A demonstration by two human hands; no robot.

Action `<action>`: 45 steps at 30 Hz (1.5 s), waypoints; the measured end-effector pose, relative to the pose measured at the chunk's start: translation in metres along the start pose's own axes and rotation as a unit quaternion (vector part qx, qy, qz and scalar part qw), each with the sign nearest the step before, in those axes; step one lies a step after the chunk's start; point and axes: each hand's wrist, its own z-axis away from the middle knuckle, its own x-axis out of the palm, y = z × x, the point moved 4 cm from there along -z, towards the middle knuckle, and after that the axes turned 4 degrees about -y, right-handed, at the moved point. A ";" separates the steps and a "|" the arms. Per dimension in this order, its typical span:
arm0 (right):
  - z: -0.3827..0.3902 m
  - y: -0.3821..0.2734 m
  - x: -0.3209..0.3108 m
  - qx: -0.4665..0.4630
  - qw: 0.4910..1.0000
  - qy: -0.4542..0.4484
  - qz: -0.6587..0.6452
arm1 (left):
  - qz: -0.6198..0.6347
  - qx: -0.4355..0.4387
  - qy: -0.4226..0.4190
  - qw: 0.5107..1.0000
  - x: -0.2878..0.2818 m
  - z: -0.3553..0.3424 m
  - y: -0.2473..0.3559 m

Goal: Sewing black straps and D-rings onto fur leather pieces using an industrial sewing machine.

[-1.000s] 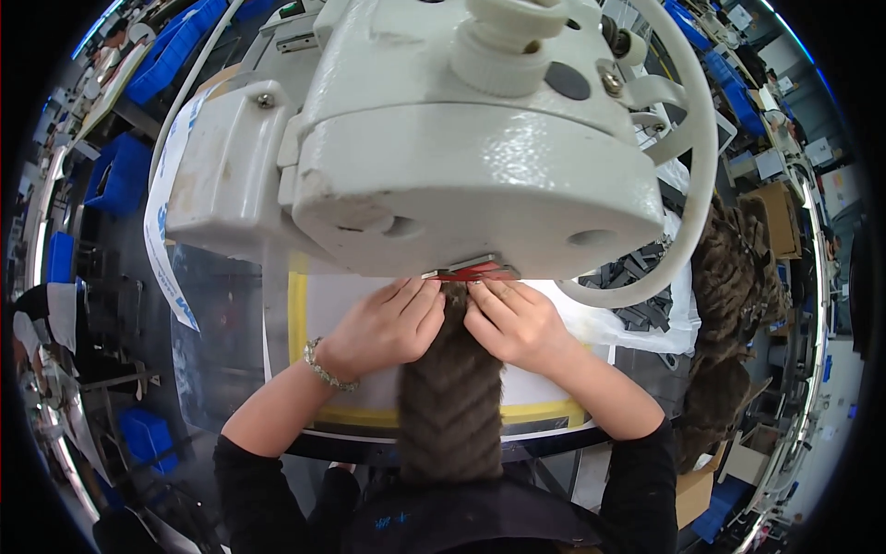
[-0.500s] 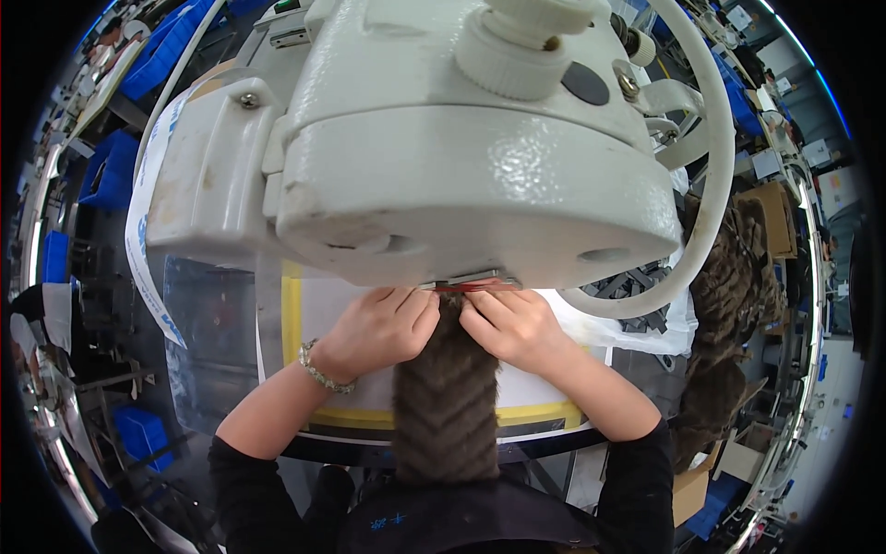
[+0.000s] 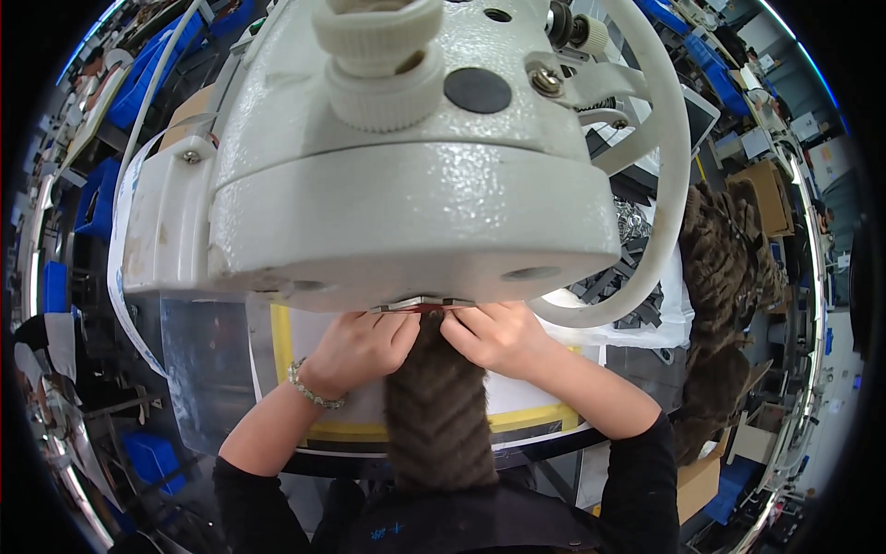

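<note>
A brown fur strip (image 3: 437, 415) with a chevron pattern runs from my lap up to the head of a cream-white industrial sewing machine (image 3: 415, 203). My left hand (image 3: 365, 346) pinches the strip's left edge near its far end, and my right hand (image 3: 494, 337) pinches the right edge. The fingers of both are closed, their tips partly hidden under the machine head. Just above my fingertips sits a small metal and red part (image 3: 423, 305) at the machine's lower edge. Whatever lies beneath the head is hidden.
A white plastic bag (image 3: 669, 323) with dark strips (image 3: 637, 286) lies right of the machine. Brown fur pieces (image 3: 724, 268) are heaped farther right. A curved white tube (image 3: 678, 166) arches beside the head. Yellow tape (image 3: 531, 418) edges the white work surface. Blue bins (image 3: 152, 460) stand left.
The view has shifted, so the machine head appears lower and farther left. Both hands keep their pinch on the fur strip and stay by the machine's lower edge.
</note>
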 end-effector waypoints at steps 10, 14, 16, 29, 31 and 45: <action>-0.001 0.004 -0.003 0.014 0.999 -0.030 -0.013 | -0.011 -0.008 -0.030 0.999 -0.001 0.000 -0.002; 0.000 0.006 -0.002 0.011 0.999 -0.031 -0.017 | 0.023 -0.020 -0.010 1.000 0.001 0.002 -0.003; 0.002 0.007 -0.002 0.028 0.998 -0.022 -0.044 | 0.050 -0.053 -0.024 0.997 -0.006 0.004 -0.006; 0.001 0.009 -0.004 0.088 0.992 -0.048 -0.079 | 0.082 -0.106 -0.081 0.988 -0.001 0.013 -0.009; 0.000 0.006 -0.005 0.078 0.995 -0.042 -0.048 | 0.063 -0.101 -0.077 0.990 -0.002 0.013 -0.007; 0.001 0.006 -0.008 0.087 0.992 -0.062 -0.064 | 0.082 -0.094 -0.070 0.990 -0.002 0.008 -0.005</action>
